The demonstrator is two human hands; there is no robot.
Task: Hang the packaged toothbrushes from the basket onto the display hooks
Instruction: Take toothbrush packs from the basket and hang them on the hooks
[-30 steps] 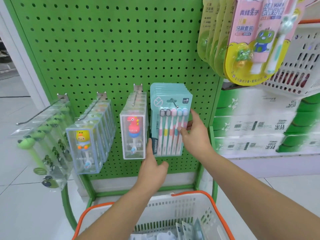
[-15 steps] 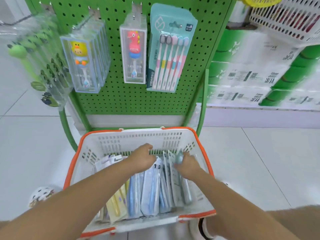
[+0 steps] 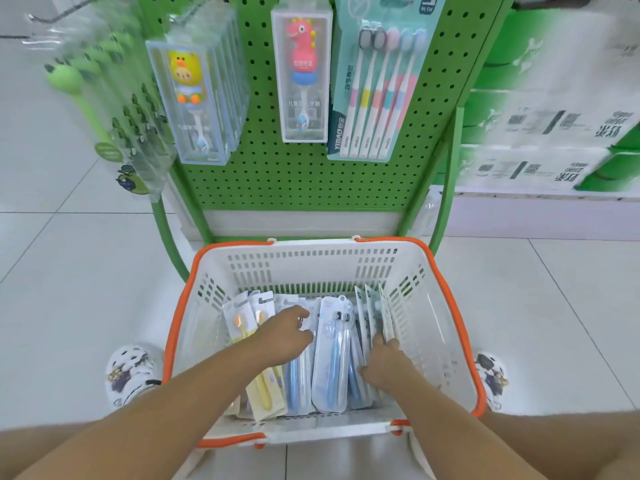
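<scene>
Both hands down in basket (image 3: pixel 446 306) among toothbrush packs (image 3: pixel 330 355). Left hand (image 3: pixel 285 337): fingers curled on pack tops, grip unclear. Right hand (image 3: pixel 382 363): fingers buried between upright packs, closure can't tell. Risk: slick overlapping packs, several lifting together or one slipping. Display hooks mostly hidden behind hung stock; pegboard (image 3: pixel 294 178) top cropped.

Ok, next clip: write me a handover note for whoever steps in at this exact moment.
Left hand: inside the basket, fingers curled over the flat toothbrush packs; a firm grip isn't clear.
Right hand: reaching among the upright packs by the basket's right wall; whether it holds one can't be told.
Done: a five-brush pack hangs on the pegboard beside the dinosaur box.
Left: many packs lie in the basket. Likely next: lift one out and hang it.
</scene>
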